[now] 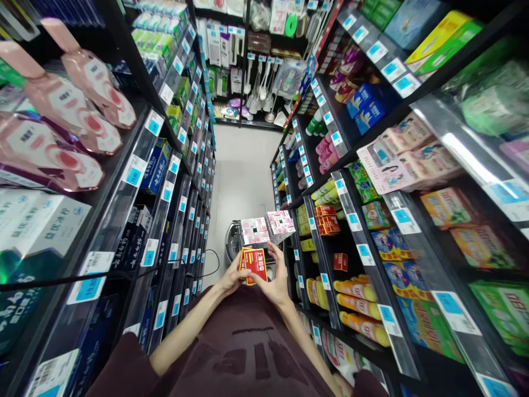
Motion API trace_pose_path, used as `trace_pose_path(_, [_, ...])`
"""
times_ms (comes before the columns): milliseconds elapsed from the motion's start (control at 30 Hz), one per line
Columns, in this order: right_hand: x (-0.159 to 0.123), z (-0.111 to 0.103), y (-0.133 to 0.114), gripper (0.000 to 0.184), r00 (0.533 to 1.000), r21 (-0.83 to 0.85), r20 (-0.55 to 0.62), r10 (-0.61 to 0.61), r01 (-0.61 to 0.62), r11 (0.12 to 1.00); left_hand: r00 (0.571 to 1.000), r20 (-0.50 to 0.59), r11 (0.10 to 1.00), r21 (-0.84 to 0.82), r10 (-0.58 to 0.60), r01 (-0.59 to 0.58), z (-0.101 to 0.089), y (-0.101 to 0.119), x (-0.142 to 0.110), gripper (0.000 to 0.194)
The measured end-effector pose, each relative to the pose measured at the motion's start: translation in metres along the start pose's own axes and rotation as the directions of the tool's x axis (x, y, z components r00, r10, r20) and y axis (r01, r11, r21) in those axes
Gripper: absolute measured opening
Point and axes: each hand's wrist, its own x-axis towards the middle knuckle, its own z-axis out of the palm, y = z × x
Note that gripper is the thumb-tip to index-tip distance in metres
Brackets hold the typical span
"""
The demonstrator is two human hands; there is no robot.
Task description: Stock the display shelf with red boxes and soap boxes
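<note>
Between my two hands is a small red box [255, 266] with yellow edging and Chinese lettering. My left hand [233, 275] grips its left side, thumb lying across the front. On the other side, my right hand [276, 278] has its thumb pressed against the lower edge, its fingers raised and curled beyond the box. Just past the hands, pink-and-white packs [264, 227] are stacked at a dark basket [232, 242], which is partly hidden by them and by my arms. Similar red boxes [327, 220] stand on the shelf at the right, with a single one [340, 262] lower down.
Tall shelves line both sides of a narrow aisle [243, 165]. Pink bottles [70, 105] and toothpaste boxes [136, 237] fill the left shelves. Yellow-orange bottles [359, 309] and soap packs [397, 242] sit at the right. Brushes [264, 82] hang at the far end. A black cable [124, 273] crosses at left.
</note>
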Motion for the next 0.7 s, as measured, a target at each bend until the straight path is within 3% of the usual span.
trace_pose_path(133, [-0.014,0.006,0.005,0.085,0.964,0.030,0.054,0.259,-0.261,0.965,0.996,-0.033,0.994,0.073,0.089,-0.086,0.006,0.009,-0.001,0.088])
trace_pose_path(233, [-0.022,0.007,0.013,0.077,0.926,0.240,0.049,0.375,-0.375,0.895,0.999,-0.042,0.996,0.089,0.027,-0.024,0.009,0.014,-0.004,0.086])
trace_pose_path(300, [-0.026,0.005,0.021,0.073,0.885,0.430,0.007,0.466,-0.424,0.797,0.996,-0.051,0.996,0.055,-0.069,0.071,0.009,0.016,-0.007,0.087])
trace_pose_path(367, [-0.031,-0.002,0.029,0.069,0.815,0.563,-0.075,0.575,-0.441,0.699,0.988,-0.063,0.989,0.038,-0.140,0.143,0.006,0.019,-0.011,0.092])
trace_pose_path(433, [-0.035,-0.010,0.035,0.064,0.747,0.653,-0.137,0.651,-0.426,0.627,0.983,-0.071,0.982,0.078,-0.169,0.174,0.002,0.020,-0.013,0.096])
trace_pose_path(467, [-0.037,-0.014,0.036,0.062,0.734,0.673,-0.147,0.663,-0.417,0.611,0.983,-0.074,0.977,0.117,-0.168,0.176,-0.002,0.020,-0.014,0.095])
trace_pose_path(567, [-0.043,-0.023,0.035,0.060,0.776,0.637,-0.087,0.624,-0.438,0.634,0.991,-0.059,0.954,0.267,-0.123,0.134,-0.011,0.018,-0.016,0.079])
trace_pose_path(700, [-0.046,-0.020,0.028,0.069,0.805,0.522,0.146,0.575,-0.557,0.646,0.996,-0.004,0.863,0.499,-0.088,0.078,-0.019,0.015,-0.018,0.064])
